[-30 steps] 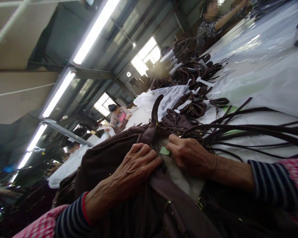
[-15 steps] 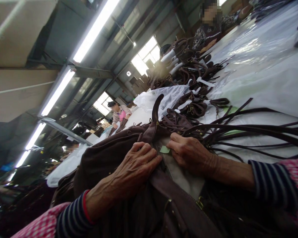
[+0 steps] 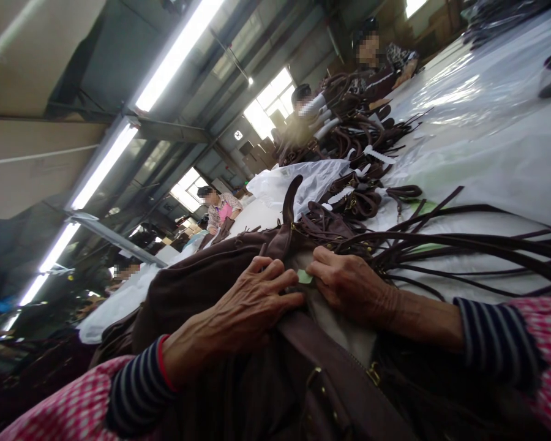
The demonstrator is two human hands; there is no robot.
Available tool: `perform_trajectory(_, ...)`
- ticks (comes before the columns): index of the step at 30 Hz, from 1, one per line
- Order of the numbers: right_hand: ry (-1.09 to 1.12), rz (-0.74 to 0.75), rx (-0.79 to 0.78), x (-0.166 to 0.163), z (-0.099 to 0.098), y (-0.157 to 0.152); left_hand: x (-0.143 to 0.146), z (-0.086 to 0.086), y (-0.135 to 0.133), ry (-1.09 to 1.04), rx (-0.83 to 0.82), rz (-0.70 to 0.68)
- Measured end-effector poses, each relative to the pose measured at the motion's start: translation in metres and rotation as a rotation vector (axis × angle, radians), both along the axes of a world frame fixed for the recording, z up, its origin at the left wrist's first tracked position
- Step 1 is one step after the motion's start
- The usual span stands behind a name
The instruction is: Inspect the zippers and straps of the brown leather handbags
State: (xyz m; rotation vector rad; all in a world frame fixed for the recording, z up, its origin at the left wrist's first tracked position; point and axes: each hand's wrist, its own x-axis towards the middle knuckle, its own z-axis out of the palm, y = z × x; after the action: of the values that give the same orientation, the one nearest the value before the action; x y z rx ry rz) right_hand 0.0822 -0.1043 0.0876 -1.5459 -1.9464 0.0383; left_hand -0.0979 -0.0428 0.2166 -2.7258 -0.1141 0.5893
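Observation:
A dark brown bag (image 3: 188,288) lies before me with its zipped top open, showing pale lining (image 3: 340,331). My left hand (image 3: 252,300) is bent over the edge of the opening, its fingers curled onto the bag and its fingertips partly hidden. My right hand (image 3: 349,282) is closed in a pinch at the other side of the opening, against the lining. A small light-green slip (image 3: 305,277) sticks out from its fingertips towards my left hand. Nearer to me is a brass zipper pull (image 3: 373,373). A strap end (image 3: 292,199) stands up beyond both hands.
Long brown straps (image 3: 463,240) spread over the white-covered table at right. Behind them lie heaped brown straps (image 3: 362,135) with white wrapping and clear plastic (image 3: 298,177). Co-workers (image 3: 223,211) sit farther along, one person (image 3: 371,61) at the far right.
My left fingers have shifted slightly right and spread a little, closer to the green slip. My right hand keeps its pinch. The far-right co-worker has moved.

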Motion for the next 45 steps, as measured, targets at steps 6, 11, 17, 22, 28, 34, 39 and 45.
perform_trajectory(6,-0.036,0.024,0.064,-0.001,-0.005,0.001,0.005,-0.007,0.007,-0.035,-0.062,-0.036)
perform_trajectory(11,-0.124,0.13,0.089,0.0,0.0,0.0,0.006,0.004,0.005,-0.04,-0.13,0.018)
perform_trajectory(17,-0.209,0.228,0.209,0.006,-0.001,0.002,0.008,0.012,0.003,-0.064,-0.104,-0.012)
perform_trajectory(22,-0.316,0.255,0.262,0.0,0.001,0.01,0.008,0.017,-0.002,-0.149,-0.103,-0.073)
perform_trajectory(28,-0.355,0.23,0.12,-0.008,0.004,0.023,0.002,0.024,-0.011,-0.191,-0.043,-0.11)
perform_trajectory(34,-0.167,0.252,0.156,-0.008,0.006,0.009,-0.025,0.009,-0.006,-0.293,-0.024,-0.077)
perform_trajectory(39,-0.128,0.288,0.137,-0.009,0.008,0.007,-0.034,0.0,-0.002,-0.351,-0.038,-0.043)
perform_trajectory(45,-0.122,0.311,0.134,-0.006,0.006,0.008,-0.029,0.002,0.001,-0.326,-0.059,-0.071)
